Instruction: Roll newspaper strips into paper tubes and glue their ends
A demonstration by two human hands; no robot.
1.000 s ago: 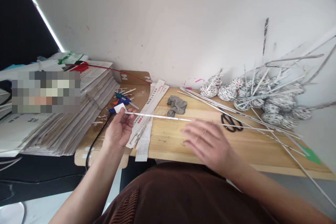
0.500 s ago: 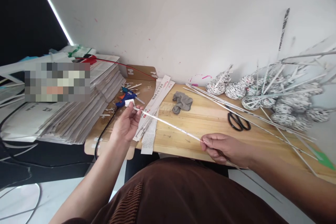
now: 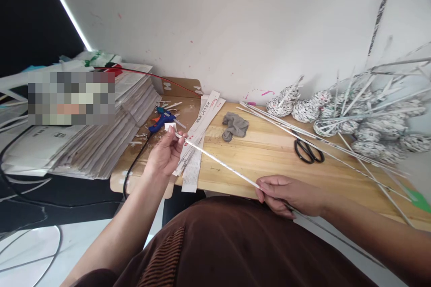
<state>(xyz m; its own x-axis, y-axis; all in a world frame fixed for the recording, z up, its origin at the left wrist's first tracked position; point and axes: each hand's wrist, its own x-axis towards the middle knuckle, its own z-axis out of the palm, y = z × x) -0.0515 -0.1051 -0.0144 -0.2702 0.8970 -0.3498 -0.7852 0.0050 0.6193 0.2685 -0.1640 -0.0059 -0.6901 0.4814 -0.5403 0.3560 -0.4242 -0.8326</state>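
A craft workspace, shown by woven paper shapes (image 3: 283, 101), stacked newspapers (image 3: 124, 112) and scissors (image 3: 309, 150).

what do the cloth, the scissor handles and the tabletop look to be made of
Cloth: probably knit fabric, matte grey, bunched in soft folds. Scissors: handles likely smooth plastic, glossy black. Tabletop: wood or wood veneer, light finish, visible grain.

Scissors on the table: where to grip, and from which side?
I'd take the scissors by the black handle loops, from above on the near side. They lie flat on the table, loops towards the wearer, while the other end runs under the paper sticks, which likely block a grip there.
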